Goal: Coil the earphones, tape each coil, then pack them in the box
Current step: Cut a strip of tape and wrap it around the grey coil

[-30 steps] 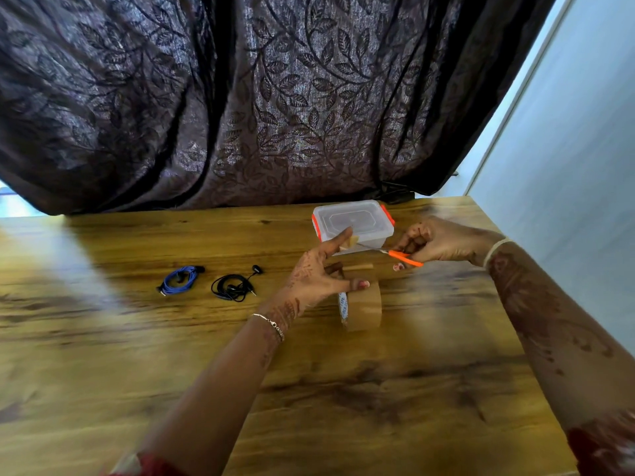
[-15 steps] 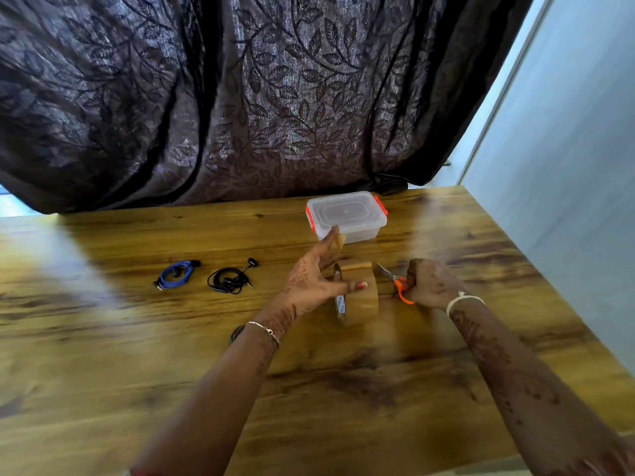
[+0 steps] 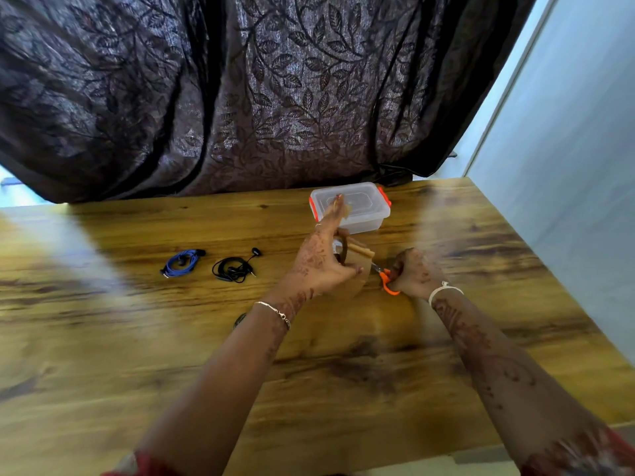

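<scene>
I find passing room over the table at lower left and bottom centre. Mid-frame obstacles: blue coil, black coil, tape, scissors, box behind. Curtain closes the top, wall the right.

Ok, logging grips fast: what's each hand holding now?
Left hand: holds the tape roll, tape piece on fingertip.
Right hand: grips the orange scissors.
</scene>
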